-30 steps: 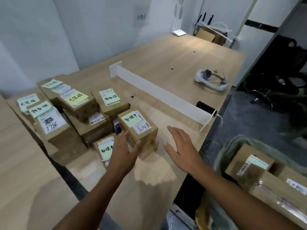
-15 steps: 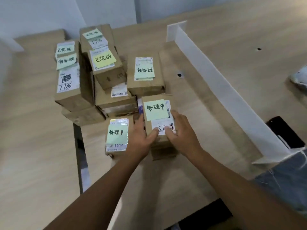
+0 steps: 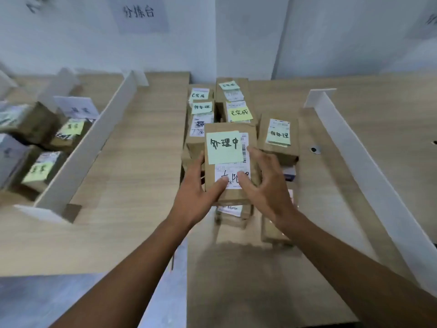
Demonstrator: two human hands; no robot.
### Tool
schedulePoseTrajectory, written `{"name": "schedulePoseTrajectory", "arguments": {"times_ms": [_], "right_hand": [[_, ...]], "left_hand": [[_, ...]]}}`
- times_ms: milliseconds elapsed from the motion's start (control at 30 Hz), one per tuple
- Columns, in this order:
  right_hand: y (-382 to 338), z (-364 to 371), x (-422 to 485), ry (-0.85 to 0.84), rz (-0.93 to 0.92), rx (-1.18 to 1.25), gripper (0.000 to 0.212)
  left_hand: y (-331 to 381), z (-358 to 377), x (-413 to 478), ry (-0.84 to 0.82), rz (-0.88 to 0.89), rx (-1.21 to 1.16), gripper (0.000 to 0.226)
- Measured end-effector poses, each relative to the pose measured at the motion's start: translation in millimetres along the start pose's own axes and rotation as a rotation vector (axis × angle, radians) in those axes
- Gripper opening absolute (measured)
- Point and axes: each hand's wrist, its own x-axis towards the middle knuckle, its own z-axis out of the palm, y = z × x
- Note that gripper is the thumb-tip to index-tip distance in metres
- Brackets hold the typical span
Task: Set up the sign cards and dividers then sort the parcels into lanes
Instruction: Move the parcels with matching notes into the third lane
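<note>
A brown cardboard parcel [image 3: 230,196] with a green sticky note and a white label is raised above the table. My left hand [image 3: 197,188] grips its left side and my right hand [image 3: 264,185] its right side, thumbs on the label. Behind it stands a stack of similar labelled parcels [image 3: 227,100], and one more parcel [image 3: 277,136] sits to the right. Other parcels lie underneath, partly hidden. A white divider [image 3: 369,162] runs along the right, another divider [image 3: 94,143] along the left. A white sign card [image 3: 76,108] stands in the left lane.
Several labelled parcels [image 3: 40,169] lie in the far-left lane. A paper sign [image 3: 139,13] hangs on the wall behind. A gap [image 3: 179,268] separates the two wooden tables. A small dark hole [image 3: 314,149] sits in the tabletop near the right divider.
Both hands have closed on the green-noted parcel and lifted it off the parcels beneath. The view has swung left, bringing the left divider and lane into sight.
</note>
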Motion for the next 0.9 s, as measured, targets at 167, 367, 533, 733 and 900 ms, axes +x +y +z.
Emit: {"name": "schedulePoseTrajectory", "arguments": {"times_ms": [167,367,533,733,900], "right_hand": [[-121,115,2,-0.130,-0.197,0.067,0.064],[-276,276,-42,-0.272,-0.334,0.129,0.066],[-384,396,-80,-0.384,-0.440,0.153,0.069],[-467,503,-105,-0.483,-0.496,0.157,0.067],[-503,595,-93,-0.524,-0.536,0.082,0.066]], "left_hand": [[-14,-163,-53,0.231,0.044,0.072,0.075],[-48,-361,-149,0.446,0.038,0.183,0.079],[-84,-499,-219,0.631,-0.039,0.251,0.080],[-127,-612,-269,0.757,-0.131,0.258,0.084],[-175,-689,-263,0.787,-0.199,0.249,0.087]]}}
